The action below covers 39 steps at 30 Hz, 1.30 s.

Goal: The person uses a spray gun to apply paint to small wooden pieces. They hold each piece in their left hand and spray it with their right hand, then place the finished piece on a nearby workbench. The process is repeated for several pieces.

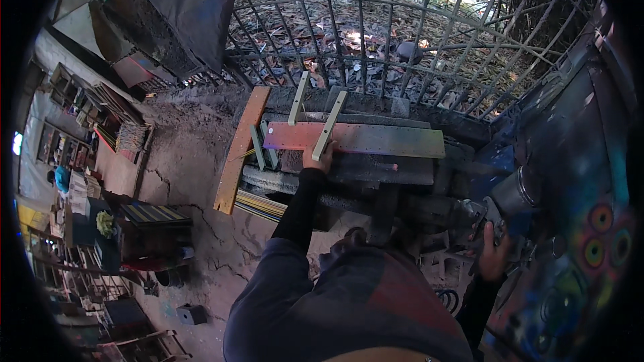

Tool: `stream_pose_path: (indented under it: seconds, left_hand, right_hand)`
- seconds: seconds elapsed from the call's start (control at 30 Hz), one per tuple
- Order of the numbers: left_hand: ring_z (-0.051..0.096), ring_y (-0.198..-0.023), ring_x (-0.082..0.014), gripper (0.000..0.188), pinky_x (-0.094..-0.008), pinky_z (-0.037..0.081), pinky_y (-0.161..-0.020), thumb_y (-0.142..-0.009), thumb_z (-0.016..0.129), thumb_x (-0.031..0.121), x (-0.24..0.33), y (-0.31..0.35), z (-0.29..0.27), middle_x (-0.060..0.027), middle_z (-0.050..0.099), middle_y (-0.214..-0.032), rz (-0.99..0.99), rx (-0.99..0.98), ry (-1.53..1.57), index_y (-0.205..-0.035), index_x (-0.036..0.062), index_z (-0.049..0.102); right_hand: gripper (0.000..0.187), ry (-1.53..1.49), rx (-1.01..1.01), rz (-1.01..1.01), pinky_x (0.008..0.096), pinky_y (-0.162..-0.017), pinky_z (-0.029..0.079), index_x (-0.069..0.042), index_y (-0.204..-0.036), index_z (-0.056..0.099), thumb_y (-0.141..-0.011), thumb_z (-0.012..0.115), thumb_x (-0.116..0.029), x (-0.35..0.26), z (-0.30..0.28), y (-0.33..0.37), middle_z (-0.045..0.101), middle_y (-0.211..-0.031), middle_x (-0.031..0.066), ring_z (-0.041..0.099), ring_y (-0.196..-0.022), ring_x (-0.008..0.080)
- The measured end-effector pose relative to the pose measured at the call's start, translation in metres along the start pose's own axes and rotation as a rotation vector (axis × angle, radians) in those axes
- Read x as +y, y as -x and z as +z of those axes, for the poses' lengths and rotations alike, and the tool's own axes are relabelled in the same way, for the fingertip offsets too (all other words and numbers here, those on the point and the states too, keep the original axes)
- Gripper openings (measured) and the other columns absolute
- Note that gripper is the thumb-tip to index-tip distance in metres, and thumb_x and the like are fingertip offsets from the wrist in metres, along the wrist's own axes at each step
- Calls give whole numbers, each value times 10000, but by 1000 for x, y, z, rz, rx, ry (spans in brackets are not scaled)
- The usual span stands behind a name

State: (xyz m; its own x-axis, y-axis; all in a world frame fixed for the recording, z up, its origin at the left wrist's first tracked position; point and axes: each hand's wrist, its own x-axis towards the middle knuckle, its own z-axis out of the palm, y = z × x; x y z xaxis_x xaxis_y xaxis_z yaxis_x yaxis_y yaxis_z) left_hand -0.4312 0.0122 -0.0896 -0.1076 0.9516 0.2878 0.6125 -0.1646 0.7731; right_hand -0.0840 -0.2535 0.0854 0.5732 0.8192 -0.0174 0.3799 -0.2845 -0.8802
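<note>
In my right hand, at the lower right, is a spray gun with a round metal cup; my fingers close round its handle. My left hand grips the lower end of a pale green wooden strip, which slants across a long painted board. That board fades from orange-pink to yellow-green and has small holes along its edges. A second pale green strip stands off its far edge, and two short green pieces lean by its left end. Farther left lies an orange board.
A dark, paint-crusted bench carries the boards. Beyond it rises a metal bar fence. A paint-spattered panel stands at the right. Thin coloured strips lie below the bench's left end. Shelves and a table stand left.
</note>
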Motion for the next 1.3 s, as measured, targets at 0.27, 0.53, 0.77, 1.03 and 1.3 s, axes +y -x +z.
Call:
stream_pose_path:
  seconds: [0.27, 0.53, 0.77, 1.03, 1.3]
  left_hand:
    - [631, -632, -299, 193, -375, 491, -599, -792, 673, 216, 5, 2, 6, -137, 642, -696, -36, 58, -70, -809, 25, 642]
    - [634, -646, -276, 181, -352, 488, -604, -800, 664, 203, 5, 1, 3, -134, 642, -710, -64, 33, 14, -889, 47, 647]
    - [641, -639, -187, 190, -306, 498, -600, -803, 651, 172, -2, -14, -14, -104, 662, -732, -167, -228, 177, -966, 76, 666]
    - [638, -664, -191, 184, -308, 512, -622, -814, 637, 132, -14, -26, -29, -103, 669, -806, -105, -169, 174, -973, 44, 657]
    - [629, -735, -328, 158, -394, 498, -664, -812, 618, 143, 22, -12, -10, -151, 644, -804, 36, -127, 37, -942, 55, 639]
  right_hand:
    - [412, 177, 16, 69, 332, -746, 481, 28, -1148, 507, -912, 542, -309, 4, -1, 3, 589, -1045, 183, 597, -896, 250]
    - [505, 113, 4, 219, 362, -901, 405, 45, -1199, 485, -894, 567, -349, 24, -2, 3, 528, -1151, 233, 526, -1059, 313]
    - [498, 92, 5, 198, 357, -866, 432, 31, -1190, 492, -890, 571, -359, -10, 3, 8, 538, -1127, 210, 548, -1027, 283]
    - [518, 129, 5, 212, 348, -812, 471, 27, -1217, 466, -892, 568, -363, 7, 4, 9, 521, -1153, 207, 560, -1006, 273]
    - [573, 260, 20, 179, 377, -947, 380, 56, -1265, 420, -900, 548, -367, 2, 8, 9, 458, -1250, 258, 492, -1121, 336]
